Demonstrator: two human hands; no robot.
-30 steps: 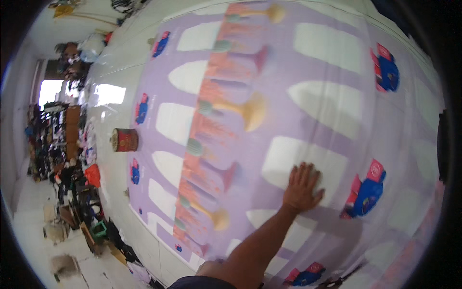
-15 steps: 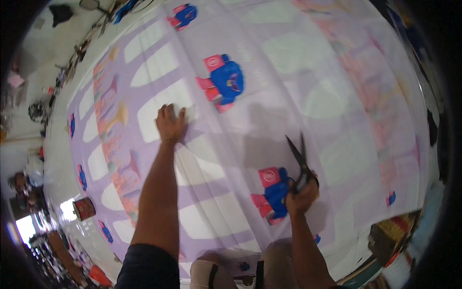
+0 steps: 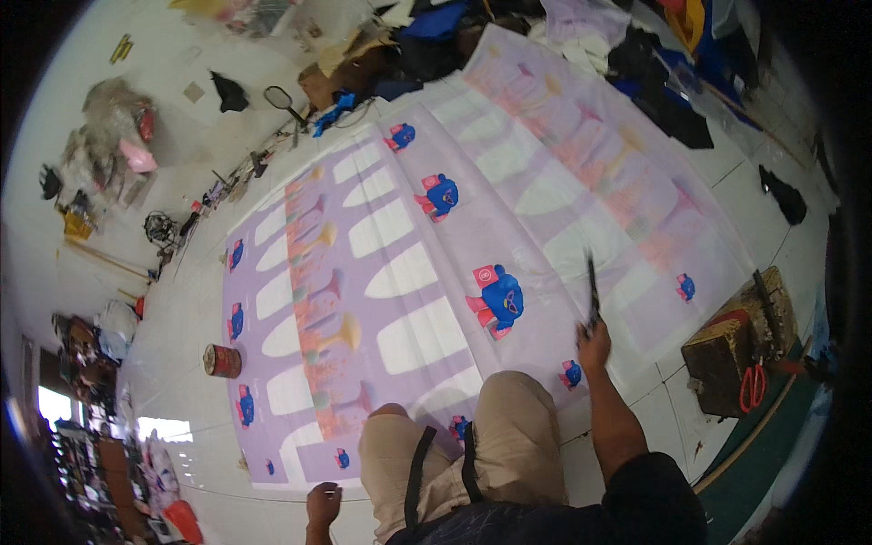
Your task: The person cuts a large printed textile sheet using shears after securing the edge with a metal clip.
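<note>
My right hand [image 3: 593, 347] is closed around the handles of dark scissors [image 3: 593, 289], whose blades point away from me above the sheet. Beneath lies a large printed sheet [image 3: 413, 341], pale lilac with white rounded shapes, orange-pink bands and blue cartoon figures. A fold runs lengthwise, and its right part shows the print faintly. By the sheet's near edge, left of my knees, my left hand [image 3: 324, 502] hangs empty with its fingers loosely bent and apart from the sheet.
A rusty can [image 3: 222, 361] stands at the sheet's left edge. On the right, a worn wooden block [image 3: 740, 341] has red-handled scissors [image 3: 752, 388] by it. Dark cloth scraps [image 3: 658, 86] lie at the back right. A racket [image 3: 280, 98] leans near the far-left wall.
My left hand has lifted off the sheet and come back beside my knees. My right hand still holds the scissors, their blades now looking closer together. The view has shifted, showing more of the room.
</note>
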